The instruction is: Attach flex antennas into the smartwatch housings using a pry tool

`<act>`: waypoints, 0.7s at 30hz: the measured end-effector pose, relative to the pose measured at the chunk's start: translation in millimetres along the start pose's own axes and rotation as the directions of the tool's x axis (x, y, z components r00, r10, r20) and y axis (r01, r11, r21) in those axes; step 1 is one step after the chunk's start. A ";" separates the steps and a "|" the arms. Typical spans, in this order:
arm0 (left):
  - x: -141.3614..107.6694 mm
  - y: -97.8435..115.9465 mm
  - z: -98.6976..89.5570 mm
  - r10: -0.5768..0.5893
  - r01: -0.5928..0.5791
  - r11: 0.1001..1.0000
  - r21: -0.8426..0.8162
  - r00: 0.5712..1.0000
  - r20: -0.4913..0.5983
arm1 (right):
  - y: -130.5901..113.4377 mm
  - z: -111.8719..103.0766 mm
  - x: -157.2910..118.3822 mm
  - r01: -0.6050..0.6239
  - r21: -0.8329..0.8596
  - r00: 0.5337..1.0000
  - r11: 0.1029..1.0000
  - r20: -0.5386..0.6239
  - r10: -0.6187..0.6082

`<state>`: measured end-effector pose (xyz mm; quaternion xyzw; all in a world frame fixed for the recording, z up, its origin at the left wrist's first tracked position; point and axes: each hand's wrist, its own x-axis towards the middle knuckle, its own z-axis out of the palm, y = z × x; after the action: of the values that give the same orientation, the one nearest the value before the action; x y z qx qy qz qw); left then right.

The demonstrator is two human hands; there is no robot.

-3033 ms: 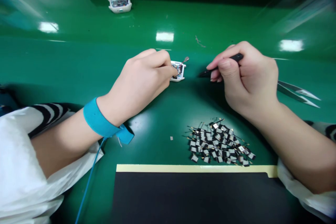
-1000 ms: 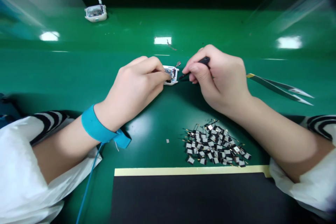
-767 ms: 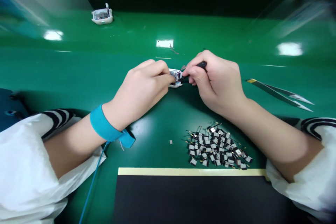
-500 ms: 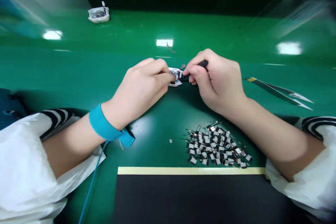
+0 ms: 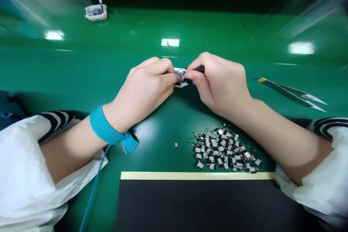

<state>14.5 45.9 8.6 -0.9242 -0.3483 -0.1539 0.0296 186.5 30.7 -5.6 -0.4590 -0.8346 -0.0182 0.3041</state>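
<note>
Near the middle of the green mat, a small white casing (image 5: 179,84) with electronic parts inside lies between my hands. My left hand (image 5: 148,87), with a blue band round its wrist, grips the casing's left side with closed fingers that cover much of it. My right hand (image 5: 220,79) is closed round a short black tool (image 5: 200,69), its fingertips at the casing's right edge. What the tool's tip touches is hidden by the fingers.
A pile of small black and grey parts with short leads (image 5: 224,150) lies at the lower right. Open-tipped tweezers (image 5: 290,92) rest at the right. Another white casing (image 5: 96,13) stands at the back left. A black pad (image 5: 201,206) with a yellow edge is in front.
My right hand has moved left, closer to my left hand, and its fingertips now cover the casing's right side. The black tool went with it. The view has shifted slightly.
</note>
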 end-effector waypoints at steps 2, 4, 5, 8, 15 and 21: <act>0.0 -0.1 -0.1 0.001 -0.001 1.000 -0.005 1.000 0.005 | -1.0 0.5 -0.1 -0.010 -0.013 1.000 1.000 0.011 0.010; 0.1 -0.3 0.0 0.005 -0.005 1.000 -0.013 1.000 0.001 | -1.8 1.1 0.2 -0.018 -0.016 1.000 1.000 0.014 0.019; 0.2 -0.4 0.0 0.007 -0.007 1.000 -0.015 1.000 -0.001 | -2.1 1.4 0.4 -0.019 -0.017 1.000 1.000 0.011 0.020; 1.0 -0.5 -0.4 0.014 -0.014 1.000 -0.009 1.000 -0.001 | -2.7 2.2 0.9 -0.015 -0.021 1.000 1.000 -0.011 0.015; 2.6 0.7 -1.1 -0.014 0.014 0.999 -0.037 1.000 0.019 | -5.0 0.8 0.6 -0.008 -0.021 0.998 1.000 -0.062 0.007; 2.4 1.4 -0.8 -0.052 0.055 0.991 -0.124 0.998 0.029 | -7.2 -2.6 -0.7 -0.055 0.068 0.982 0.996 -0.177 0.066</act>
<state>16.8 46.3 10.2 -0.9164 -0.3632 -0.1643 -0.0368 182.5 25.2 -2.1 -0.4708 -0.7897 -0.0240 0.3927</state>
